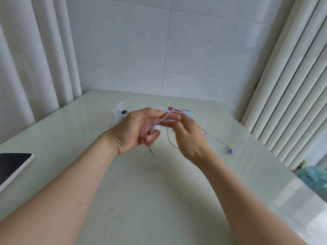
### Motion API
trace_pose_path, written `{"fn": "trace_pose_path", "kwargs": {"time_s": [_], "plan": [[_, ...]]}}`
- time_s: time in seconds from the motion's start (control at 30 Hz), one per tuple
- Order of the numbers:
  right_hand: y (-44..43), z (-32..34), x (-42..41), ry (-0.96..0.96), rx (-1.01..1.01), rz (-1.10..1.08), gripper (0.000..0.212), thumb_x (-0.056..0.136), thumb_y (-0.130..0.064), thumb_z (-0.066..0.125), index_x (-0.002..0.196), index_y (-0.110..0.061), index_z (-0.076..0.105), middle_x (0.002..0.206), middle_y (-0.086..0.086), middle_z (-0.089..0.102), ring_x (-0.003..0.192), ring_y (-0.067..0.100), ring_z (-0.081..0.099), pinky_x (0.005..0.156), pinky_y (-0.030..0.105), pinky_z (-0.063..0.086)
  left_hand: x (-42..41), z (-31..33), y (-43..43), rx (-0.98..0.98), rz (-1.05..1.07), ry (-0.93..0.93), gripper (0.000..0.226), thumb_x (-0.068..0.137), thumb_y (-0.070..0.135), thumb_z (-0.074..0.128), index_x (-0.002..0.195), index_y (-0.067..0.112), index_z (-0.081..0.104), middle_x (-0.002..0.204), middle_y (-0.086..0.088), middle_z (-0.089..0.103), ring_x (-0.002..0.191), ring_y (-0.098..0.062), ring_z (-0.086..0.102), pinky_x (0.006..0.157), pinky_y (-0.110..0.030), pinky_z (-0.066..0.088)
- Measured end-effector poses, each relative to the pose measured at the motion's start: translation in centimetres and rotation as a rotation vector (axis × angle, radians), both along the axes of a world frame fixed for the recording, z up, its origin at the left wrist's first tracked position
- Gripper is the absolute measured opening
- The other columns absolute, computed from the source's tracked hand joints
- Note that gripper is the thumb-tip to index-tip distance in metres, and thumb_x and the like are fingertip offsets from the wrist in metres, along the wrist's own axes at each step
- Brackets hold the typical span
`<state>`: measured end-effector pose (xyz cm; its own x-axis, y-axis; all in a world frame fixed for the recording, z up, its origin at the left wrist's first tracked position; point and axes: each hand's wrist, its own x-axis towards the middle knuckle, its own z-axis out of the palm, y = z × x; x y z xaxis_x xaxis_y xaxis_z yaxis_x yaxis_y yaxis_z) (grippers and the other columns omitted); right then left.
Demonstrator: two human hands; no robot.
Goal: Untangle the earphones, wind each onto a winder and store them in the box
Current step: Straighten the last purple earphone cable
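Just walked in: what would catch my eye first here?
Two hands meet over the middle of the pale table: the left hand grips a lilac earphone cable looped over its fingers, the right hand touches the loop. The plug dangles below the left hand; one earbud lies on the table, further right.

Showed as a thin lilac earphone cable [160, 120], raised above the desk [159, 191] and crossed in a figure-eight between both hands. Was gripped near its plug end by the curled lower fingers of the left hand [134, 131], with the metal-tipped jack plug [151, 152] hanging below. Reached the raised fingertips of the right hand [189, 138] at its far loop; hold there hidden. Trailed right in slack curves to a round purple earbud [230, 151] lying on the desk. Also included a clear box [118, 113] standing far left behind the hands, something dark inside.
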<state>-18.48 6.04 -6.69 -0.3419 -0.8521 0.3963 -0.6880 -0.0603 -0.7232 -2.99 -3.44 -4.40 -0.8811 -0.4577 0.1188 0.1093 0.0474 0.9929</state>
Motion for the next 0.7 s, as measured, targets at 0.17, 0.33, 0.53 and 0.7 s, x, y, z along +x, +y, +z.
{"fn": "trace_pose_path", "kwargs": {"time_s": [0.17, 0.33, 0.53, 0.7], "plan": [[-0.7, -0.7, -0.6, 0.171, 0.142, 0.003, 0.077, 0.08, -0.01, 0.025, 0.127, -0.059, 0.061, 0.119, -0.01, 0.072, 0.121, 0.023, 0.06, 0.11, 0.057, 0.042, -0.3, -0.2, 0.0, 0.003, 0.044, -0.085, 0.043, 0.105, 0.039, 0.041, 0.102, 0.017, 0.078, 0.125, -0.01, 0.074, 0.057, -0.019, 0.029, 0.061, -0.038, 0.016], [-0.5, -0.6, -0.5, 0.147, 0.118, -0.076, 0.067, 0.084, -0.007, 0.031, 0.134, -0.041, 0.06, 0.121, -0.01, 0.069, 0.116, 0.025, 0.058, 0.105, 0.056, 0.045, -0.5, -0.5, -0.5, -0.067, 0.154, -0.13, 0.033, 0.107, 0.036, 0.047, 0.103, 0.018, 0.074, 0.116, -0.017, 0.075, 0.056, -0.018, 0.026, 0.06, -0.035, 0.012], [0.3, 0.5, -2.0, -0.194, -0.205, -0.367, 0.062, 0.103, -0.003, 0.03, 0.162, -0.018, 0.03, 0.091, -0.012, 0.057, 0.085, -0.021, 0.051, 0.073, 0.013, 0.043, -0.9, -2.1, -1.8, -0.588, 0.798, -0.412, 0.051, 0.098, 0.065, 0.05, 0.084, 0.019, 0.067, 0.075, -0.004, 0.072, 0.073, -0.026, 0.062, 0.065, -0.033, 0.045], [0.3, 0.8, -2.9, -0.42, -0.394, -0.523, 0.073, 0.099, -0.026, 0.038, 0.166, -0.019, 0.013, 0.132, -0.007, 0.055, 0.14, 0.012, 0.046, 0.119, 0.038, 0.035, -0.2, -2.6, -2.7, -0.814, 1.191, -0.528, 0.068, 0.085, 0.07, 0.064, 0.054, 0.012, 0.049, 0.067, -0.002, 0.056, 0.068, -0.033, 0.054, 0.058, -0.031, 0.035]]}}
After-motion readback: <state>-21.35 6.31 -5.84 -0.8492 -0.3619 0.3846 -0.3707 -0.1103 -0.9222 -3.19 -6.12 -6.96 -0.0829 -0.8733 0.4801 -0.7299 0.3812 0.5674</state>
